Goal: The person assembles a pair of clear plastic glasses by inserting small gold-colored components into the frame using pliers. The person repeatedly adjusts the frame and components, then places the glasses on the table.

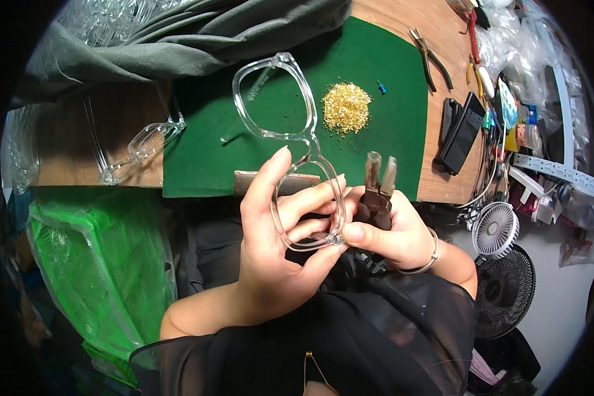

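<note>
My left hand (pixel 267 241) holds a clear plastic eyeglass frame front (pixel 309 141) by its lower rim, with the fingers curled around and behind it. The frame stands on end, its upper rim over the green mat (pixel 393 142). My right hand (pixel 402 234) grips dark-handled pliers (pixel 375 204), whose two pale jaw tips point up and stand apart. The right thumb presses on the frame's lower corner, by the left fingertips. Whatever small part sits there is hidden. On the mat beyond lies a heap of tiny gold-coloured pieces (pixel 346 109), with a blue push pin (pixel 381 87) beside it.
A brown textured block (pixel 247 183) lies at the mat's near edge. To the left are clear glasses with temples (pixel 138 148) and grey cloth (pixel 185 56). Cutting pliers (pixel 430 61), a black phone (pixel 462 135) and a white fan (pixel 495 229) are at the right.
</note>
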A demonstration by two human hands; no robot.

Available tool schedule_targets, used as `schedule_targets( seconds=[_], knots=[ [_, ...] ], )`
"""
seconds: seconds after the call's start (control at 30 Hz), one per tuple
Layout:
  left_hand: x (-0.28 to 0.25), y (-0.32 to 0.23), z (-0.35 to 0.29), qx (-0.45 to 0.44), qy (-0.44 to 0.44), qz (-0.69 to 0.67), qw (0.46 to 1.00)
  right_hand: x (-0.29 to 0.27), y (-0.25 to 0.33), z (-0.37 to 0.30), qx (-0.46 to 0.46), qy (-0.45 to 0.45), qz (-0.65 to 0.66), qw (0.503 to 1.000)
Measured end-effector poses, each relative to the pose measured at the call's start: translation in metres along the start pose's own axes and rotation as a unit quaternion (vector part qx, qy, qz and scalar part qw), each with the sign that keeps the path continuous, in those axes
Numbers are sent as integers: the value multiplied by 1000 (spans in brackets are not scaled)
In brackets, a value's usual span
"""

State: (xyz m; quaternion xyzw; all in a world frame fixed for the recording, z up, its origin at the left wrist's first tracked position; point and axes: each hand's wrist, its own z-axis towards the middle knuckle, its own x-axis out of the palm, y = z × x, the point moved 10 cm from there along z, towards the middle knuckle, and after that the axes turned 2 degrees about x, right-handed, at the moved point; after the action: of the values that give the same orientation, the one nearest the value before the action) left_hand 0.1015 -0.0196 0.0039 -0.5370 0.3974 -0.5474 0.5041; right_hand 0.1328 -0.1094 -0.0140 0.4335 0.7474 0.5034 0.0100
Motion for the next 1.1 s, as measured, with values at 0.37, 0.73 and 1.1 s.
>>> schedule_targets(
  seconds=[0.37,0.73,1.1],
  knots=[
    [-7,2,-1,-56,18,-59,997,-6,-2,-22,24,73,-427,901],
    [-6,7,3,-83,-19,-106,991,5,6,-17,23,103,-496,862],
    [-2,10,2,-63,28,-24,997,-5,0,-12,24,15,-542,840]
  ],
)
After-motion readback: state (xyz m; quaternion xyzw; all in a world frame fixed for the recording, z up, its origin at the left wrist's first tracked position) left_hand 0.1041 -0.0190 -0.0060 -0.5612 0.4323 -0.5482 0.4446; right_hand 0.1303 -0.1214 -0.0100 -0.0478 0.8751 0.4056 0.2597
